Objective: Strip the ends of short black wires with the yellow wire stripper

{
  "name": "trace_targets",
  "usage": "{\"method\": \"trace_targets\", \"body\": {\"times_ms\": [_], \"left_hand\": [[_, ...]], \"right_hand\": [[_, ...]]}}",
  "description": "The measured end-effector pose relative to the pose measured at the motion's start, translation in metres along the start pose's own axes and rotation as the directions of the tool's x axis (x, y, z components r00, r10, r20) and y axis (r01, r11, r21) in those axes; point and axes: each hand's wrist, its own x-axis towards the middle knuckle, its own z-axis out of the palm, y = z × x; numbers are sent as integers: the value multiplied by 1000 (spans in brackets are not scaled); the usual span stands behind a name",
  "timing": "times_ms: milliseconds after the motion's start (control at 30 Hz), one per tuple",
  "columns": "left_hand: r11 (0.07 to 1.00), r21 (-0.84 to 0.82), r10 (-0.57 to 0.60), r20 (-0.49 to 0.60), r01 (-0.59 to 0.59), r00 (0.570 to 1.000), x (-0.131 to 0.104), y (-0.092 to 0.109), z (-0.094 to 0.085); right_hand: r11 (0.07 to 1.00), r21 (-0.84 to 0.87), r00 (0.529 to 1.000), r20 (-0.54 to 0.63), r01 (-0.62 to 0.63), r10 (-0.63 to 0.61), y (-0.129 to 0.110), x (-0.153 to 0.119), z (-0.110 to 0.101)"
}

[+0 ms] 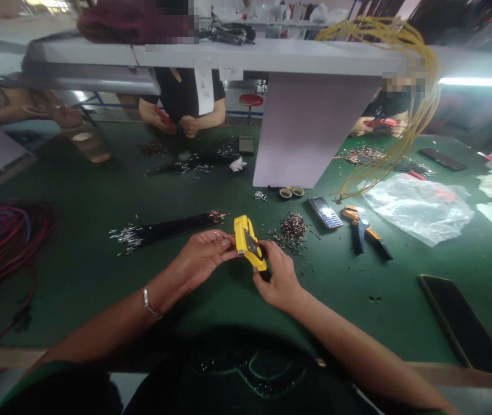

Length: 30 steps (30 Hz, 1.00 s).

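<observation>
A yellow wire stripper (249, 242) with a dark middle is gripped by my right hand (279, 276), its fingers wrapped round the handle. My left hand (205, 256) is closed in a pinch at the tool's left side, on what looks like a thin wire (224, 235); most of it is hidden by the fingers. Just beyond my left hand lies a bundle of black wires (172, 226), with silvery ends at the left and coppery ends at the right. A pile of small cut pieces (294, 229) lies beyond my right hand.
Orange-and-blue pliers (361, 227), a keypad phone (325, 212), tape rolls (291, 192) and a clear plastic bag (421, 210) lie right of centre. A smartphone (466, 325) is near the front edge. Red cables (3, 253) are coiled left. Beyond a white divider (301, 127), other people work.
</observation>
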Motion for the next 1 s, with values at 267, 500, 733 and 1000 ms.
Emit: {"method": "trace_targets", "body": {"times_ms": [267, 500, 733, 1000], "left_hand": [[1000, 2, -14, -11, 14, 1000, 1, -3, -2], [1000, 20, -20, -7, 20, 1000, -1, -3, 0], [999, 26, -27, -23, 27, 999, 0, -3, -3], [999, 49, -9, -31, 10, 999, 2, -2, -3]], "right_hand": [[999, -40, 1000, -5, -3, 3, -2, 0, 0], [997, -81, 999, -33, 12, -15, -2, -3, 2], [992, -117, 998, -41, 43, -48, -4, -1, 0], [990, -133, 998, -23, 53, -57, -2, -5, 3]]}}
